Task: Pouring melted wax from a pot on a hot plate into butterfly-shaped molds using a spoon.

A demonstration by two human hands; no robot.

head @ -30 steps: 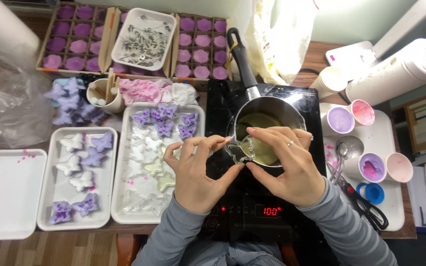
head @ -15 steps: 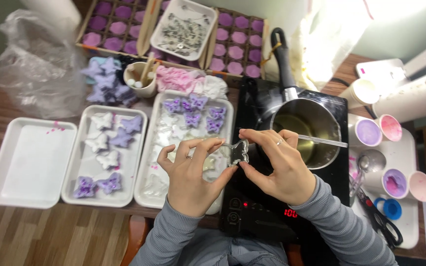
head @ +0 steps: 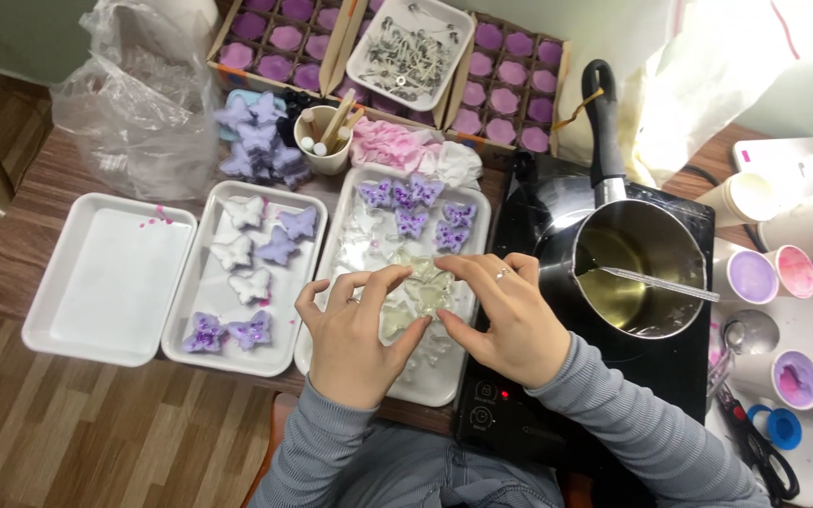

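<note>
Head view: clear butterfly mould (head: 422, 293) between both hands' fingers (head: 397, 277), over tray (head: 454, 381).

1 head camera (worn) looks steeply down, close over the table (head: 21, 226).

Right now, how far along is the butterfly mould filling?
Done: purple butterflies sit at the far end of the middle tray, more in the next tray. In hand: the left hand and right hand hold a clear butterfly mould over that tray. Left: clear moulds look unfilled; wax remains in the pot.
</note>
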